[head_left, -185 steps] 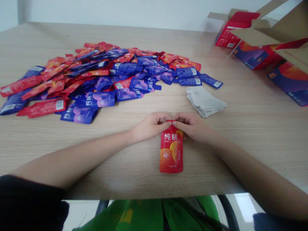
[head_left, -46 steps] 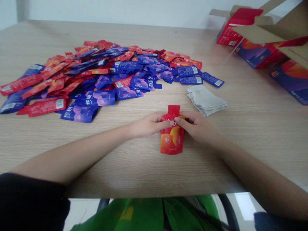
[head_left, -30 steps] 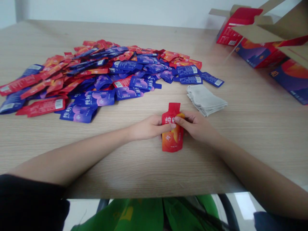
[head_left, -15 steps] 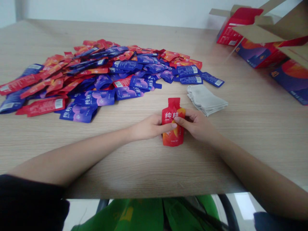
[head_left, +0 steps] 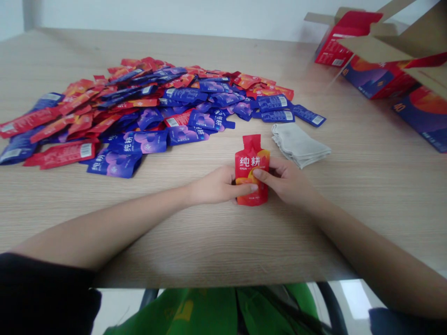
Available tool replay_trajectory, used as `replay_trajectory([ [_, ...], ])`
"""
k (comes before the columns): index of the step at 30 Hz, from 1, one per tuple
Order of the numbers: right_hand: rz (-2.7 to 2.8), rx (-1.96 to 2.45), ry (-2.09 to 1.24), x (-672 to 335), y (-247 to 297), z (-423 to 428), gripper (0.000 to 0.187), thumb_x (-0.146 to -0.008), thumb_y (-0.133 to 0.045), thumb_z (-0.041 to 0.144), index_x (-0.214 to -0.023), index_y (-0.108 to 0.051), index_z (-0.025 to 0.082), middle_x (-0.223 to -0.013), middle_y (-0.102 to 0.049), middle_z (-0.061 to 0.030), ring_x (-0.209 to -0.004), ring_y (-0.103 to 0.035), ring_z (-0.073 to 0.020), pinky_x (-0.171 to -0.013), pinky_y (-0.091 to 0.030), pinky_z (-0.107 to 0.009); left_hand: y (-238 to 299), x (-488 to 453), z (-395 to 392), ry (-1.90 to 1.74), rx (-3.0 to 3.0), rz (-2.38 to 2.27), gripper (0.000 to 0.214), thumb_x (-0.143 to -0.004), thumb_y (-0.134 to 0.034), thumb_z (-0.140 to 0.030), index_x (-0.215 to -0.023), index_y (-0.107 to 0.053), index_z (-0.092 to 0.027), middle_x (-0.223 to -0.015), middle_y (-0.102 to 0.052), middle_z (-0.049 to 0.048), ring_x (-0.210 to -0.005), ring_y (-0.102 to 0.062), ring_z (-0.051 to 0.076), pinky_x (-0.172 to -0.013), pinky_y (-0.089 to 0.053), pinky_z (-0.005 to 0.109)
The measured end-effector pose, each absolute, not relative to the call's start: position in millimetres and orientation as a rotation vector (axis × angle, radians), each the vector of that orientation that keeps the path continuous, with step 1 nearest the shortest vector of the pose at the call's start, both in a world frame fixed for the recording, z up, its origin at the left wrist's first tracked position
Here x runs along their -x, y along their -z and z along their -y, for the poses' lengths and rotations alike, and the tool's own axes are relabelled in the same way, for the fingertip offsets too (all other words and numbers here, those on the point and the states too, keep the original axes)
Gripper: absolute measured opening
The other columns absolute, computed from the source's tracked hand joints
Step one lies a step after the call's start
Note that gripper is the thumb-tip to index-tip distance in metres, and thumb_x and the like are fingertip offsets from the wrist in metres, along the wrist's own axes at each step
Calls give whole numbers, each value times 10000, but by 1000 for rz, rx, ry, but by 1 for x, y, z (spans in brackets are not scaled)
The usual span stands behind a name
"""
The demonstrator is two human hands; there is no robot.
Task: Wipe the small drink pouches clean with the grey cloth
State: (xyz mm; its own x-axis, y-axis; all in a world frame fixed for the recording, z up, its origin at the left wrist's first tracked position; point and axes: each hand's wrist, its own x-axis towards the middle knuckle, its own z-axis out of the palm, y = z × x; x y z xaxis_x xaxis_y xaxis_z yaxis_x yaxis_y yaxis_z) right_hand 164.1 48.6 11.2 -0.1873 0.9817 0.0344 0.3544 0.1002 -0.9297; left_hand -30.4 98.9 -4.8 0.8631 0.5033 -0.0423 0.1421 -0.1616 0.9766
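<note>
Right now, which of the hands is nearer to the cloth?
Right. The right hand is just in front of the cloth; the left hand is farther, at the left side of the pouch.

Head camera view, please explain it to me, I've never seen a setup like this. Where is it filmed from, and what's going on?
There's no machine here, just a person's bare hands. One camera, worn on the head, looks forward and down, so you see roughly what the person sees. The left hand and right hand together hold a red pouch, thumbs across its printed front, narrow neck pointing away from the person. On the wooden-looking table, a heap of red and blue pouches lies beyond the hands, mostly to the left. A folded grey cloth lies just beyond the right hand, and printed cardboard boxes with raised flaps stand at the far right.
</note>
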Motion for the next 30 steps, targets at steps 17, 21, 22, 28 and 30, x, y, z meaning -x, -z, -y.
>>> replay_trajectory([
  [17, 1629, 1304, -1097, -164, -14, -47, 259, -862, -651, 451, -904, -703, 201, -891, -741, -30, -783, -656, -190, -698, -515, -317, 4, 31, -97, -322, -1728, -512, 315, -902, -614, -433, -761, -590, -152, -616, -571, -33, -530, -544, 73, -496, -443, 177],
  [21, 1569, 1275, -1091, -167, -12, -49, 258, -872, -637, 453, -944, -693, 212, -914, -730, -33, -818, -657, -193, -732, -524, -325, 4, 30, -96, -272, -1699, -544, 322, -903, -612, -430, -761, -609, -141, -627, -603, -16, -541, -576, 81, -526, -495, 197],
  [22, 1571, 1262, -1125, -167, -12, -49, 262, -873, -634, 460, -944, -688, 214, -919, -728, -34, -830, -657, -195, -740, -526, -328, 4, 30, -95, -267, -1680, -559, 325, -905, -607, -426, -756, -612, -138, -633, -612, -9, -549, -585, 84, -536, -509, 202],
  [28, 1672, 1227, -1213, -163, -14, -48, 296, -825, -689, 481, -945, -664, 211, -925, -716, -37, -840, -649, -201, -759, -522, -345, 5, 30, -94, -335, -1558, -594, 300, -902, -618, -423, -797, -605, -142, -649, -615, -19, -574, -612, 85, -526, -524, 189],
  [30, 1675, 1223, -1174, -163, -15, -48, 298, -820, -693, 484, -931, -667, 209, -931, -715, -38, -845, -647, -204, -764, -516, -347, 4, 30, -93, -318, -1545, -606, 304, -900, -620, -420, -790, -607, -137, -644, -618, -14, -574, -617, 89, -523, -520, 189],
])
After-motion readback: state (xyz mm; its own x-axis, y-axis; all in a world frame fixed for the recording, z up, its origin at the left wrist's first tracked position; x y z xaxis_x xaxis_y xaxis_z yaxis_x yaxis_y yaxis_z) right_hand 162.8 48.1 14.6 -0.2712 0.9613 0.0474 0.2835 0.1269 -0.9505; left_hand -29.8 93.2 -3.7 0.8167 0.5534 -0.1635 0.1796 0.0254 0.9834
